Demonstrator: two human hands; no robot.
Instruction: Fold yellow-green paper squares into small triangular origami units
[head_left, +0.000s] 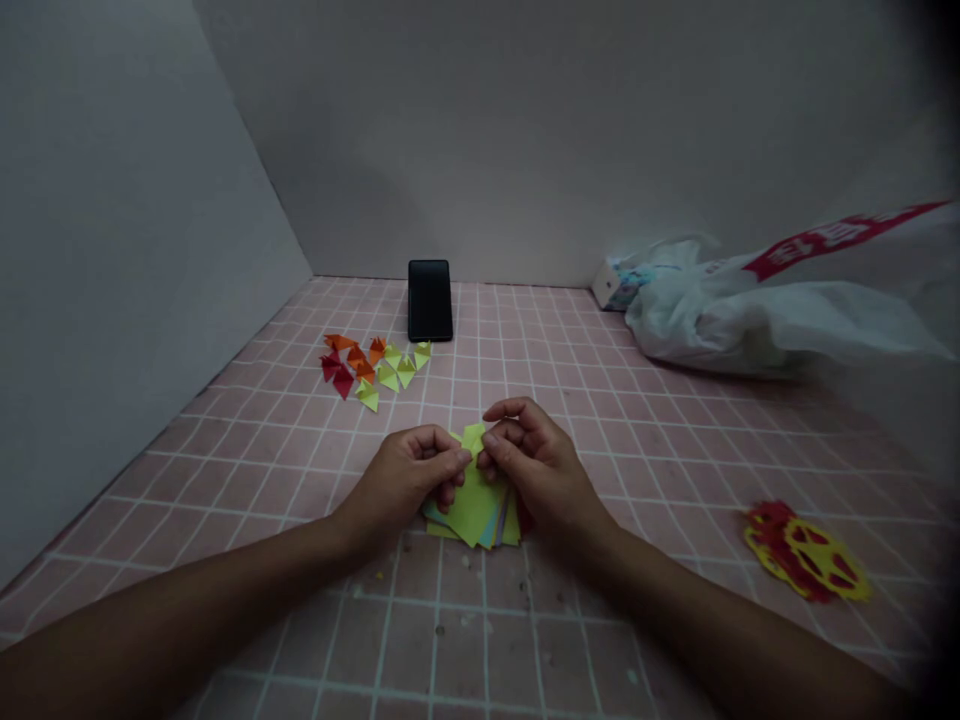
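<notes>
My left hand (412, 475) and my right hand (538, 465) meet over a stack of coloured paper sheets (480, 505), yellow-green on top with blue, purple and red edges showing below. Between the fingertips is a small piece of yellow-green paper (474, 437), partly covered by the fingers and hard to tell from the sheet beneath. Both thumbs press against their index fingers in a pinch, while the other right fingers curl loosely. Farther off to the left lie several small folded paper pieces: red (343, 380), orange (357, 357) and yellow-green (388, 377).
A black phone (430, 301) leans upright near the back wall. At the back right, a white plastic bag (712, 320) with red print lies beside a patterned box (611, 285). Red and yellow cut-out shapes (821, 560) rest at the right on the pink checked tabletop (645, 440).
</notes>
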